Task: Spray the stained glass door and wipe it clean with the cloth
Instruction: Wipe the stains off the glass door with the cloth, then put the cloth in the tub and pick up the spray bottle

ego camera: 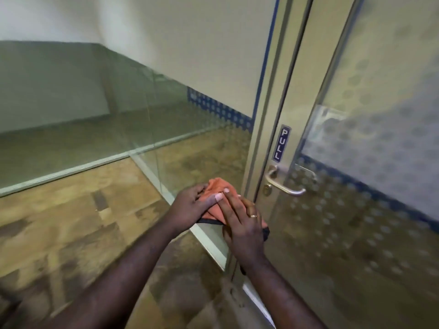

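Observation:
An orange cloth (217, 186) with a dark edge is bunched between both hands, in front of the door frame. My left hand (192, 205) grips it from the left with the fingers curled over the top. My right hand (242, 222), with a ring on one finger, lies over the cloth from the right. The glass door (370, 162) stands to the right, frosted with a dotted pattern and a blue band. No spray bottle is in view.
A metal lever handle (285, 186) and a blue PULL sticker (281, 143) sit on the door's left stile. A glass partition (118, 110) with a pale base rail runs to the left. The floor (71, 222) is mottled brown.

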